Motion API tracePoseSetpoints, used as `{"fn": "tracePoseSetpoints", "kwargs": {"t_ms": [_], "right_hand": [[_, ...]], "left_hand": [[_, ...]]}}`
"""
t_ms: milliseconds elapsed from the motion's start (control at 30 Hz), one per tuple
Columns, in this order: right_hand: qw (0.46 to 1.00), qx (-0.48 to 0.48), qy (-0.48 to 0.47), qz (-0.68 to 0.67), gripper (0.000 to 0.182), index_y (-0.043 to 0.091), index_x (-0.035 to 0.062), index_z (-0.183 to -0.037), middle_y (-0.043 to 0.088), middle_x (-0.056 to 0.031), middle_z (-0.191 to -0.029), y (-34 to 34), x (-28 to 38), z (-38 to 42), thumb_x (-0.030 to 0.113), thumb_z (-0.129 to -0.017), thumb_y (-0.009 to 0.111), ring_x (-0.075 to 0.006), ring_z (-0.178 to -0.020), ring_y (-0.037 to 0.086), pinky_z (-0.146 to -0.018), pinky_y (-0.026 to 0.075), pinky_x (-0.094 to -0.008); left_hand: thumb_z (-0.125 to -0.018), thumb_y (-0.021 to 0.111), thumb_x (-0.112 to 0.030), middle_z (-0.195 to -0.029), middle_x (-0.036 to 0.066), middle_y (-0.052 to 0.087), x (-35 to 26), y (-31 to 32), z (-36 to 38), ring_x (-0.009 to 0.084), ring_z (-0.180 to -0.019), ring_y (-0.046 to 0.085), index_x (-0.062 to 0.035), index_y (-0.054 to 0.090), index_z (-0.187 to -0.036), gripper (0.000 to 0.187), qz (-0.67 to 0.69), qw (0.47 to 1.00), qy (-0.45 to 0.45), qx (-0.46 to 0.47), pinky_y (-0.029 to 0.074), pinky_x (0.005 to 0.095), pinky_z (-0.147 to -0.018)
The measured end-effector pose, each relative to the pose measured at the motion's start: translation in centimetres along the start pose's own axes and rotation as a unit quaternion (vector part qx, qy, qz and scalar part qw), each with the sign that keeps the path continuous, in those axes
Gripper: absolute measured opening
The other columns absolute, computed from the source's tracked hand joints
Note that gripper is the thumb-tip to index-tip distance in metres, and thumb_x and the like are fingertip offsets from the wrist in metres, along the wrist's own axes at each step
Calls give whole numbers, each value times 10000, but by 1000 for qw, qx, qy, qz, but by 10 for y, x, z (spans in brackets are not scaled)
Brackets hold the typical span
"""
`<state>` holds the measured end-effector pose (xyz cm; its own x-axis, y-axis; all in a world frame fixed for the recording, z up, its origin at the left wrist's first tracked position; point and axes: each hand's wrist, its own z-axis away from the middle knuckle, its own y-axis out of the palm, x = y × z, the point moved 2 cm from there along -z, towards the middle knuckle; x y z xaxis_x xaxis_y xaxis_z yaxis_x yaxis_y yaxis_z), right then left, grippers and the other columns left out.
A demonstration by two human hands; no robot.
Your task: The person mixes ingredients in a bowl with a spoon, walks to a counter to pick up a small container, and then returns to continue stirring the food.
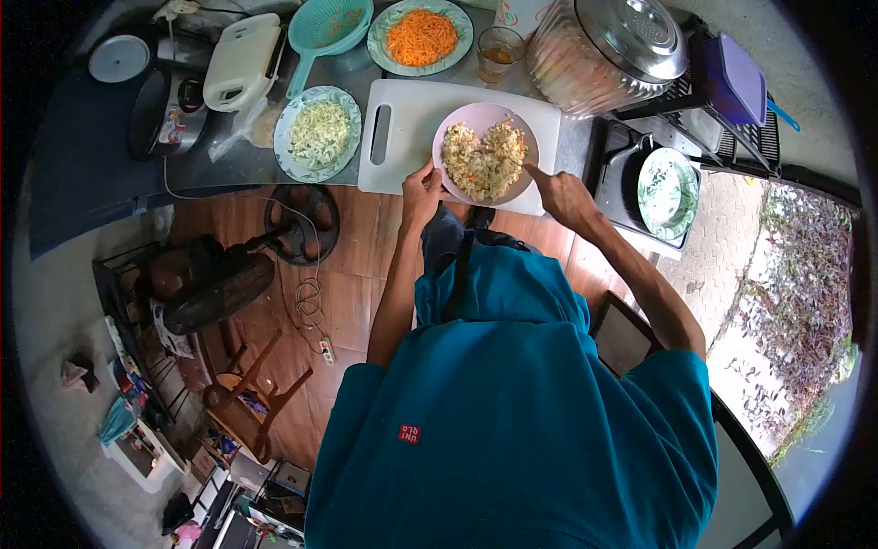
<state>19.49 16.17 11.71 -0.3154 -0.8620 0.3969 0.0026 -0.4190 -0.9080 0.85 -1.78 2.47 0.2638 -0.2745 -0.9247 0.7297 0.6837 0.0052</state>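
Observation:
A pink bowl point(521, 188) stands on a white cutting board point(402, 96), holding a chopped, pale yellow mixture point(489, 163) with orange bits. My left hand point(422, 195) grips the bowl's left rim, thumb on the edge. At the right rim, my right hand point(565, 199) is closed, and a thin dark shape reaches from it into the bowl; whether this is a utensil or a finger I cannot make out. Left of the board lies a plate point(281, 151) of shredded cabbage point(319, 134). Behind it, another plate point(377, 38) carries shredded carrot point(421, 37).
A green colander point(331, 46), a white sandwich maker point(243, 62) and a rice cooker point(169, 110) line the back left. Behind the board are a glass point(499, 55) and a large lidded jar point(585, 64). At right, a leaf-patterned bowl point(668, 192) rests on a stove point(617, 174).

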Motion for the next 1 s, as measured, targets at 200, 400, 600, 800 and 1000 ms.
{"fn": "tracePoseSetpoints", "kwargs": {"t_ms": [200,400,600,800,1000], "right_hand": [[998,2,49,26,451,493,6,-1224,582,-213,-579,26,-9,-8,40,-775,468,-368,-548,607,-526,503,-456],[998,-43,39,18,385,512,7,-1197,591,-227,-625,12,-8,-22,74,-822,452,-377,-575,606,-527,498,-461],[996,51,51,60,452,468,56,-1260,606,-212,-641,-2,13,6,49,-809,457,-355,-579,618,-524,497,-459],[995,34,89,34,472,460,54,-1266,597,-228,-632,22,5,1,37,-794,459,-365,-590,623,-529,503,-458],[994,-26,104,-35,412,508,24,-1202,584,-244,-615,6,21,11,42,-794,452,-397,-579,607,-550,498,-485]], "left_hand": [[-904,465,-14,-968,156,611,-3,1,-3,230,-770,652,50,436,-1283,385,35,999,-9,5,594,340,-674],[-908,476,-19,-928,133,624,-7,-1,1,190,-779,641,32,471,-1261,357,-14,1000,1,-4,598,330,-660],[-910,479,-32,-918,115,619,3,-2,-4,184,-745,644,13,473,-1270,363,-23,1000,1,-2,591,303,-628],[-911,478,-36,-929,117,625,3,-1,-2,182,-730,645,14,477,-1267,359,-4,1000,8,1,589,298,-632],[-911,471,-34,-955,132,629,13,-3,-6,193,-738,650,12,477,-1268,360,-4,1000,0,-7,589,308,-642]]}}
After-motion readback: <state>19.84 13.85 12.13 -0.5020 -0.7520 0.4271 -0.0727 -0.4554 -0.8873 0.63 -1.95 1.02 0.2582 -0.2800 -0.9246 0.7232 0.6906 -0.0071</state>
